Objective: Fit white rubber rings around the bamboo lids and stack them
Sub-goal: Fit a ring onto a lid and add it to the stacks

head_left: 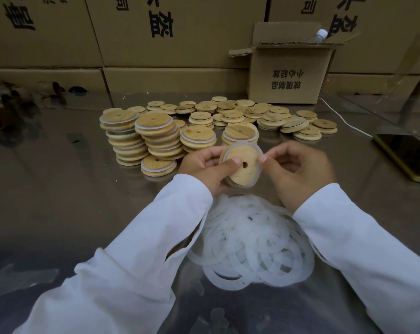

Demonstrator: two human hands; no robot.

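Dozens of white rubber rings [250,242] are lying in a loose, tangled heap on the shiny bench [59,189], nearest the person and between two white sleeves. Just beyond the heap, both hands are holding one bamboo lid [240,165] tilted above the bench. The left hand [204,168] is gripping the lid's left side, its thumb pressing on the wooden face beside the small centre hole and its fingers curling behind. The right hand [298,169] is keeping its grip pinched, thumb against forefinger, on the translucent ring [258,169] at the lid's right edge. This ring is running round the lid's rim, showing along the top, the right and the bottom.

Behind the hands, ringed lids are standing in several stacks [141,138], the two tallest at the left leaning slightly, with a single ringed lid [158,166] lying flat in front of them, close to the left hand. Farther back, plain lids [252,112] without rings are spreading across the bench in low, untidy piles.

At the right, a phone [406,155] is lying face up with a white cable [343,119] trailing towards it. An open cardboard box [288,75] is sitting behind the plain lids, a capped plastic bottle [321,34] poking out of it. Large printed cartons [168,44] are forming a wall at the back.
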